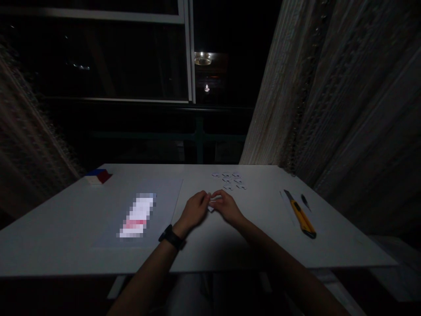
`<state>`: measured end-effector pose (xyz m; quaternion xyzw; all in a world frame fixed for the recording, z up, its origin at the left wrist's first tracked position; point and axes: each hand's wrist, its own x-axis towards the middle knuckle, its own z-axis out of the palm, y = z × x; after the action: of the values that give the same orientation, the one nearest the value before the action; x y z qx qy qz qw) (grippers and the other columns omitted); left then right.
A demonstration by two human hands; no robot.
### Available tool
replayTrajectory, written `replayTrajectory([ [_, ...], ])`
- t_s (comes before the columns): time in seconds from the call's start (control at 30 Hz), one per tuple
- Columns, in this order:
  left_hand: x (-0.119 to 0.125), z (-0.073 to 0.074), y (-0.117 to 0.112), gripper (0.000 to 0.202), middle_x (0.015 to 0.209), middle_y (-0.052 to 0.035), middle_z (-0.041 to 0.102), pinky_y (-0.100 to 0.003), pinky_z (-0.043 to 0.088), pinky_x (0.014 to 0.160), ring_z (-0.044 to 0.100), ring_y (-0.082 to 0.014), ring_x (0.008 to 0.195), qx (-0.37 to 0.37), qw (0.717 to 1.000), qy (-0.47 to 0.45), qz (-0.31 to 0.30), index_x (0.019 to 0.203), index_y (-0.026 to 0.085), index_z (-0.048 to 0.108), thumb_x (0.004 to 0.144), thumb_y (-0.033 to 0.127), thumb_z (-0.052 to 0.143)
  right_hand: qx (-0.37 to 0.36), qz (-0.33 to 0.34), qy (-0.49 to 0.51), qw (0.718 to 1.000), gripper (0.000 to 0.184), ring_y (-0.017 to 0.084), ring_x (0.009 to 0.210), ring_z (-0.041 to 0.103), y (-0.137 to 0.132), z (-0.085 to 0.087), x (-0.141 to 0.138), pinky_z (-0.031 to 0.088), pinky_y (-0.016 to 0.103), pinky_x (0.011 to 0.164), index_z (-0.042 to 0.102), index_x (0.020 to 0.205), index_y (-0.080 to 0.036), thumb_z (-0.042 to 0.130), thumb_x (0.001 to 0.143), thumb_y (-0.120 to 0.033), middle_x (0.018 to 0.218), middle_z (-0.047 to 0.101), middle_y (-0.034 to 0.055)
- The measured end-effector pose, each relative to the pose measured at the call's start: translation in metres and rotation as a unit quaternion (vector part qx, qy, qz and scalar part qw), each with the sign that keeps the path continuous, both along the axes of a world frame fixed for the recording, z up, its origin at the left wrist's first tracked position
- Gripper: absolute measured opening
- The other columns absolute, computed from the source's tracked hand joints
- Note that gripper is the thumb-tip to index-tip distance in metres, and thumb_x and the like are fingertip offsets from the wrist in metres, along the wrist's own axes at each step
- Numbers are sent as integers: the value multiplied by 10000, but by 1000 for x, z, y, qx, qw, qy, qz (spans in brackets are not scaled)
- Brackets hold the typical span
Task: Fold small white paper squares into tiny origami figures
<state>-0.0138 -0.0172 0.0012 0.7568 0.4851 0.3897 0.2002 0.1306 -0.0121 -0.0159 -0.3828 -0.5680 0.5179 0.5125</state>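
Note:
My left hand (pixel 196 210) and my right hand (pixel 227 207) meet at the middle of a white table (pixel 66 228). Both pinch a small white piece (pixel 211 206) between their fingertips; its shape is too small and dim to make out. A black watch (pixel 171 237) sits on my left wrist. Beyond my hands, several small white pieces (pixel 230 180) lie scattered on the table.
A yellow utility knife (pixel 301 215) and a small dark tool (pixel 305 202) lie at the right. A large sheet with a blurred patch (pixel 140 213) lies at the left. A red and blue block (pixel 98 176) sits at the far left corner. Curtains hang on both sides.

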Motion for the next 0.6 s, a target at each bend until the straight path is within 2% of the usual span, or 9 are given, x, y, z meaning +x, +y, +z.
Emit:
replayTrajectory([
  [0.17, -2, 2, -2, 341, 603, 11, 517, -242, 309, 564, 466, -129, 582, 6, 999, 42, -32, 672, 187, 496, 860, 403, 311, -13, 5, -4, 1000, 353, 112, 457, 544, 1, 4, 5, 387, 217, 467, 465, 805, -184, 681, 604, -377, 495, 585, -50],
  [0.33, 0, 0, -1, 348, 564, 13, 496, -236, 300, 550, 449, -121, 548, 18, 998, 36, -58, 644, 178, 497, 866, 362, 302, -36, 38, -25, 998, 389, 128, 485, 574, 1, 8, 11, 413, 247, 526, 496, 779, -166, 692, 582, -439, 521, 615, -18],
  [0.47, 1, -3, 2, 331, 524, 18, 469, -233, 291, 527, 436, -117, 521, 16, 998, 30, -50, 626, 171, 495, 854, 338, 322, -36, 91, -64, 993, 382, 125, 497, 570, 1, 8, 11, 412, 255, 555, 518, 661, -148, 620, 640, -516, 519, 619, 18],
  [0.6, 3, -7, 2, 309, 528, 15, 478, -230, 288, 521, 435, -112, 515, 18, 997, 40, -58, 622, 166, 494, 845, 308, 335, -16, 75, -74, 994, 400, 95, 437, 503, 2, 4, 10, 369, 229, 504, 507, 559, -150, 601, 657, -527, 444, 563, -11],
])
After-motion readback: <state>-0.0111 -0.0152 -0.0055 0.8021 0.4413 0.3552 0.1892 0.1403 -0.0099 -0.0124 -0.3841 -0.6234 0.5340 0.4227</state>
